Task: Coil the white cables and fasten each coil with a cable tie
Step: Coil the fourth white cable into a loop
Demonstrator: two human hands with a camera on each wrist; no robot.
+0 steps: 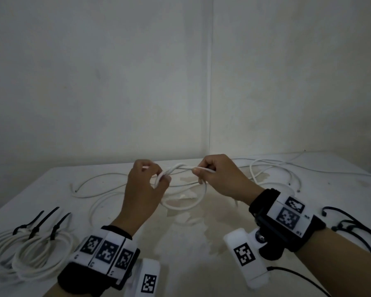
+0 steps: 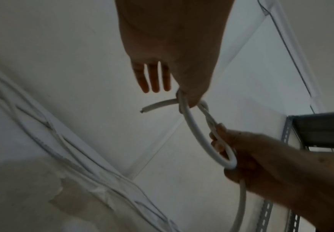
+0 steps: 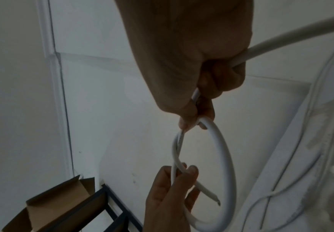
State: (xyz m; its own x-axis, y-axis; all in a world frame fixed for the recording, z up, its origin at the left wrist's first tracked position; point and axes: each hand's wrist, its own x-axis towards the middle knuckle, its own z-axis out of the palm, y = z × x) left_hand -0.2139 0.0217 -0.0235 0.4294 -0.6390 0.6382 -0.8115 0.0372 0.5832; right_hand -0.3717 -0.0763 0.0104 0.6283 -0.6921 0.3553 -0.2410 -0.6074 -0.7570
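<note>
both hands (image 1: 178, 179) pinch white cable (image 1: 181, 168) (labels unreadable)

no legible text, brand or numbers in any view. only markings: black-and-white square fiducial codes on the white panels of the black wristband, lower left of the head frame (image 1: 104, 252), on the white block just under it (image 1: 148, 284), on the white panels of the black wristband at right (image 1: 290, 213), and on the white block beside that one (image 1: 244, 254). small dark characters sit at the panel edges of both bands, too blurred to read. both wrist views carry no writing
</note>
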